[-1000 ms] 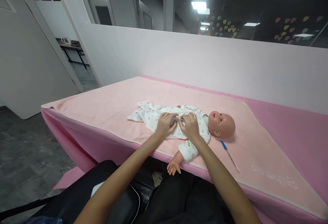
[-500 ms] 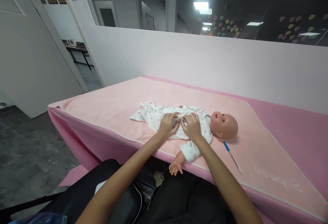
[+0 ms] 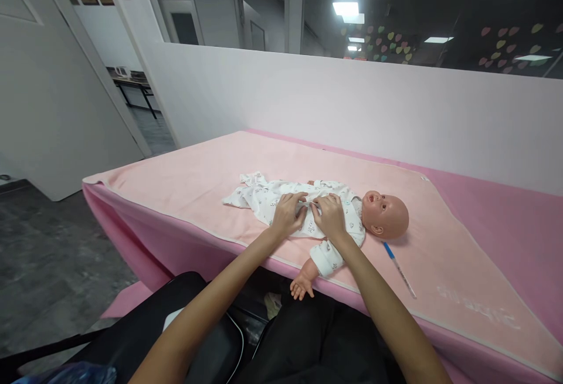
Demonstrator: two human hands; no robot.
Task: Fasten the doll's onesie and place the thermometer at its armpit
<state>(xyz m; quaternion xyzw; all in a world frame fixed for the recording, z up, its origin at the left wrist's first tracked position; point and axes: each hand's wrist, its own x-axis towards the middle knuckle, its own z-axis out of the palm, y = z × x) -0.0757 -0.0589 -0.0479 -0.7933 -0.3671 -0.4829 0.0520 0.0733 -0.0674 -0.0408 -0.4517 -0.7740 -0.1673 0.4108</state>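
Observation:
A baby doll [image 3: 385,215] lies on its back across the pink-covered table, head to the right. It wears a white printed romper [image 3: 264,195]. Both my hands are over the doll's middle, close together. My left hand [image 3: 288,214] pinches the front of the romper between thumb and fingers. Facing it, my right hand [image 3: 329,214] grips the same cloth a little nearer the chest. Whatever fastening lies between my fingertips is too small to make out. One doll arm [image 3: 304,278] hangs over the table's front edge, below my right wrist.
A thermometer [image 3: 400,271] with a blue cap lies right of the doll, below its head. A peach blanket [image 3: 185,179] covers the table, over a darker pink cloth [image 3: 528,214]. Behind stands a white wall [image 3: 352,108] with windows. A black chair [image 3: 206,331] is at the lower left.
My fingertips have shifted very slightly on the romper's front. The doll and the thermometer lie as before.

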